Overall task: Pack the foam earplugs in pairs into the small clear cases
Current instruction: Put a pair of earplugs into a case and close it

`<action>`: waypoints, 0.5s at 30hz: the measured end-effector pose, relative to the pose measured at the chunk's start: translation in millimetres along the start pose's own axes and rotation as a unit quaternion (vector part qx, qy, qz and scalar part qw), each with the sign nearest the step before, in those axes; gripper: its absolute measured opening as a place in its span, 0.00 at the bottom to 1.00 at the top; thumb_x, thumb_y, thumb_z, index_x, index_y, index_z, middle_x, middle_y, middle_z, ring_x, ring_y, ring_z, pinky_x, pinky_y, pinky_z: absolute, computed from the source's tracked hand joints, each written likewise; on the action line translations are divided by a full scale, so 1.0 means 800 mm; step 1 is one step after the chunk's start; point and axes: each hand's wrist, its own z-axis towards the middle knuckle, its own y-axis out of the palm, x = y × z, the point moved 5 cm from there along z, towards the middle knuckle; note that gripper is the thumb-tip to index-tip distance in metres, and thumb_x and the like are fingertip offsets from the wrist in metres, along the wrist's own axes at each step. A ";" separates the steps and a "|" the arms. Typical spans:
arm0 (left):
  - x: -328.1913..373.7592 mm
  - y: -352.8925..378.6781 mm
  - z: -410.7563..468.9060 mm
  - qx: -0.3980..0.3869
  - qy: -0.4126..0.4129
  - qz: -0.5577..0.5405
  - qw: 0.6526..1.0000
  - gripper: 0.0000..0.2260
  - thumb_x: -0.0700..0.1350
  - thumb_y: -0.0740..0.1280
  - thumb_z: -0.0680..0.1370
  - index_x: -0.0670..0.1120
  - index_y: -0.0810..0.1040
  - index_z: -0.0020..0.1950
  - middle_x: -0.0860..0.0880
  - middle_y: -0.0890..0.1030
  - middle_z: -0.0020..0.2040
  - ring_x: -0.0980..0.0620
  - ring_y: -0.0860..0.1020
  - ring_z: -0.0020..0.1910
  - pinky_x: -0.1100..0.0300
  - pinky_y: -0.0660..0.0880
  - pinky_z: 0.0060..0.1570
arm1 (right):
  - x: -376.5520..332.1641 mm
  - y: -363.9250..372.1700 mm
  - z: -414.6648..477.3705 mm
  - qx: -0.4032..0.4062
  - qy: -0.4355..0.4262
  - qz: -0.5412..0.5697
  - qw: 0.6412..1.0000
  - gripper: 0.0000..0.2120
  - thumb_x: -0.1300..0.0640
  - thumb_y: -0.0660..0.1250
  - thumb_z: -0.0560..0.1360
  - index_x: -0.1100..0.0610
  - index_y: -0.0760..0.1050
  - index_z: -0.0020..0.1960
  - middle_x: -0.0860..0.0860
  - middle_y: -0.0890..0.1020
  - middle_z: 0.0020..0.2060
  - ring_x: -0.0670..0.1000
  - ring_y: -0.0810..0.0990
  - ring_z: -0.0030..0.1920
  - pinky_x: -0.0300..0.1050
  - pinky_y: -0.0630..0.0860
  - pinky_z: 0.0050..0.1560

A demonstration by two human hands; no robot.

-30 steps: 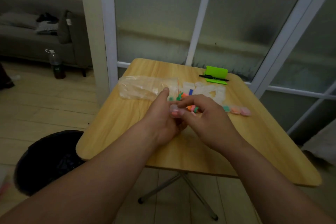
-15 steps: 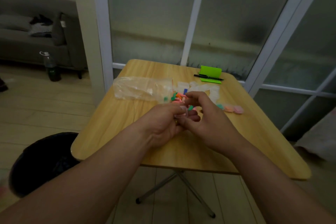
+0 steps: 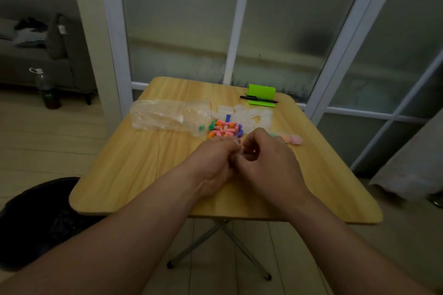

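Observation:
A pile of coloured foam earplugs (image 3: 224, 129) lies on the wooden table (image 3: 143, 170) just beyond my hands. Several empty small clear cases (image 3: 251, 116) sit behind the pile, and filled cases (image 3: 293, 139) lie in a row to the right. My left hand (image 3: 215, 163) and my right hand (image 3: 271, 160) meet over the table's middle, fingers curled round one small clear case (image 3: 236, 142). Only a pale edge of that case shows between the fingertips; what it contains is hidden.
A crumpled clear plastic bag (image 3: 167, 115) lies left of the pile. A green stand with a black pen (image 3: 261, 96) is at the table's far edge. A black bin (image 3: 33, 220) stands on the floor at left, a bottle (image 3: 46, 90) farther back.
Both hands have drawn back from the earplug pile toward me and closed tighter round the case. The pink earplugs seen in the case earlier are now covered by fingers.

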 end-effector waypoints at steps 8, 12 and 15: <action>-0.012 0.026 -0.002 -0.030 -0.029 0.035 0.998 0.10 0.39 0.62 0.83 0.39 0.77 0.64 0.39 0.85 0.57 0.45 0.85 0.53 0.51 0.82 0.55 | 0.053 -0.023 0.003 0.023 0.057 -0.010 0.998 0.09 0.42 0.71 0.77 0.43 0.74 0.50 0.41 0.79 0.45 0.43 0.77 0.49 0.46 0.78 0.44; 0.002 0.017 0.014 0.021 0.002 0.024 0.999 0.15 0.42 0.62 0.85 0.39 0.72 0.71 0.35 0.82 0.63 0.39 0.85 0.57 0.46 0.82 0.58 | 0.131 -0.049 0.010 0.047 0.143 -0.042 0.988 0.09 0.43 0.73 0.77 0.44 0.74 0.50 0.42 0.80 0.45 0.47 0.80 0.48 0.54 0.82 0.47; 0.009 0.016 0.017 0.028 0.010 0.012 0.999 0.16 0.41 0.64 0.83 0.40 0.74 0.71 0.36 0.84 0.59 0.40 0.86 0.54 0.48 0.84 0.53 | 0.178 -0.063 0.004 0.044 0.203 -0.065 0.976 0.09 0.41 0.70 0.78 0.45 0.74 0.50 0.44 0.81 0.45 0.47 0.79 0.45 0.50 0.79 0.45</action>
